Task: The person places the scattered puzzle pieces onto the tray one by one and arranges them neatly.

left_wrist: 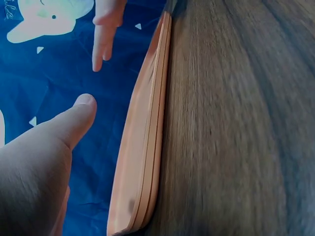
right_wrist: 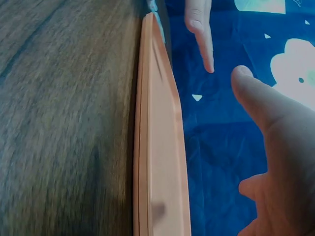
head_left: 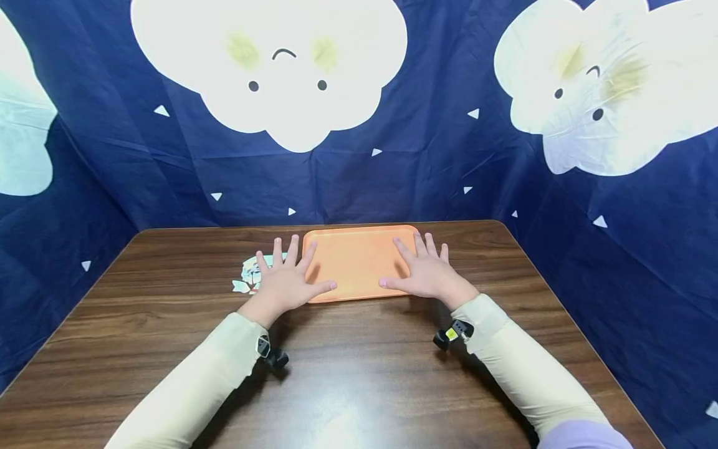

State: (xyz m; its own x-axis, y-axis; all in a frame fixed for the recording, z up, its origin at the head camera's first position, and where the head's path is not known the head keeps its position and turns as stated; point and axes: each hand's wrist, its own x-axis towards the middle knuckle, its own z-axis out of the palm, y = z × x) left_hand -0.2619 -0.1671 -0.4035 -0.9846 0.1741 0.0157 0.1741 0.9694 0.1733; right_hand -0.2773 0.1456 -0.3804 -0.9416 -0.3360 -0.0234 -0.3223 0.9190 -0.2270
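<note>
An orange rectangular tray [head_left: 356,262] lies at the far side of the wooden table. Over its left end, fingers spread and straight, is my left hand [head_left: 285,282]; it holds nothing. My right hand [head_left: 429,274] is spread the same way above the tray's right end, also holding nothing. Both wrist views show the hands raised above the tray's rim [left_wrist: 156,118], with a thumb [right_wrist: 256,96] pointing inward. Partly hidden behind the left hand's fingers is a small heap of flat pale-blue and white pieces [head_left: 249,271], left of the tray.
The brown wooden table [head_left: 359,362] has its far edge just behind the tray. Dark blue cloth [head_left: 348,181] with white clouds and small triangles hangs behind and at both sides. Each sleeve carries a small black wrist camera [head_left: 277,358].
</note>
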